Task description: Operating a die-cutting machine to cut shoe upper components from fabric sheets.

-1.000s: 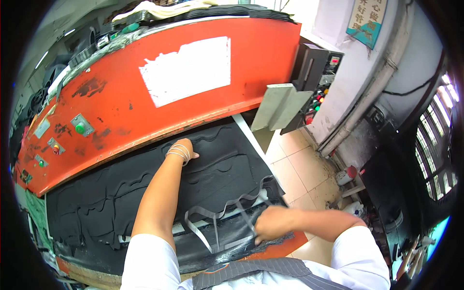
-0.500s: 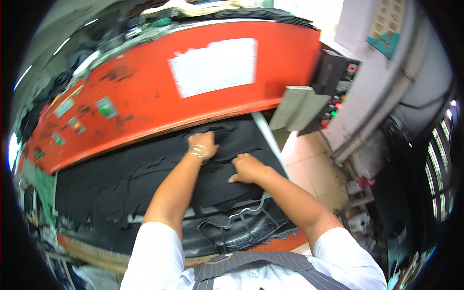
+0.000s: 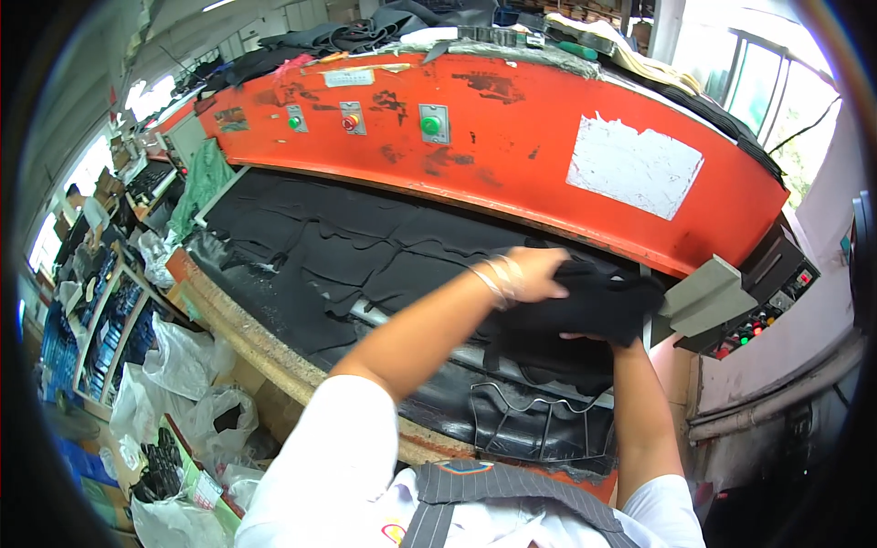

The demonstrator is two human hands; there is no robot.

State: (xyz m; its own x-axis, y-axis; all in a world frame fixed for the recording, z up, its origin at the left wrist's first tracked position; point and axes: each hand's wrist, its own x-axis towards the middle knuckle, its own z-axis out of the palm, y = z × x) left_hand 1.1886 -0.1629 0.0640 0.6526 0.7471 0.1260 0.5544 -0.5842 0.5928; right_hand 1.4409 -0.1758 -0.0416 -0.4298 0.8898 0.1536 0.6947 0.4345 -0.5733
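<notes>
A bunch of black, soft sheet material (image 3: 585, 301) is lifted at the right end of the machine bed, folded and drooping. My left hand (image 3: 539, 272), with bangles at its wrist, grips its upper left edge, fingers closed. Beneath the bunch my right hand (image 3: 586, 337) holds it from below; the thumb shows and the material covers most of the other fingers. More black sheet (image 3: 365, 247), cut along wavy lines into pieces, lies across the bed to the left. A bent metal strip frame (image 3: 534, 400) rests on the bed's near side, below my hands.
Behind the bed runs an orange machine beam (image 3: 512, 137) with push buttons (image 3: 434, 124). Grey plates (image 3: 708, 297) and a control box (image 3: 781, 274) stand at the right. Plastic bags (image 3: 183, 365) lie at the left, below the bed's worn front edge (image 3: 265, 342). Farther left is another person (image 3: 91, 215).
The view has swung left. Both hands lay on the flat black sheet before; now they hold a bunch of it raised off the bed, closer to its right end.
</notes>
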